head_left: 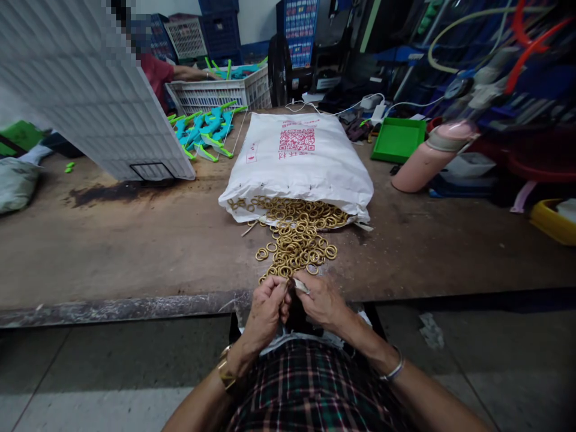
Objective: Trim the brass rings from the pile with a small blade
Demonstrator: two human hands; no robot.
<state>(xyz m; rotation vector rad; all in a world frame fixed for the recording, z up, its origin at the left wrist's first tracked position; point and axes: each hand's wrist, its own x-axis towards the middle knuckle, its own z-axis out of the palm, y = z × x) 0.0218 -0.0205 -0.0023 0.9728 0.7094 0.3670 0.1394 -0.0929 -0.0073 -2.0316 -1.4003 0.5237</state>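
Note:
My left hand point(269, 305) is closed in a pinch at the table's front edge, apparently on a gold-coloured ring point(287, 282). Right beside it, my right hand point(321, 302) is closed around a small pale tool point(301, 287); its working end is too small to make out. The fingertips of both hands meet. Just beyond them lies a heap of loose gold-coloured rings point(297, 243), spilling from the mouth of a white woven sack point(270, 150) printed with a red code. The sack lies flat, its opening facing me.
A white ribbed panel point(112, 90) stands at the left. Behind it are turquoise and green plastic parts point(204, 129) and a white crate point(211, 96), with another person's arm point(189, 73) reaching in. On the right are a green tray point(398, 139) and a pink bottle point(425, 159).

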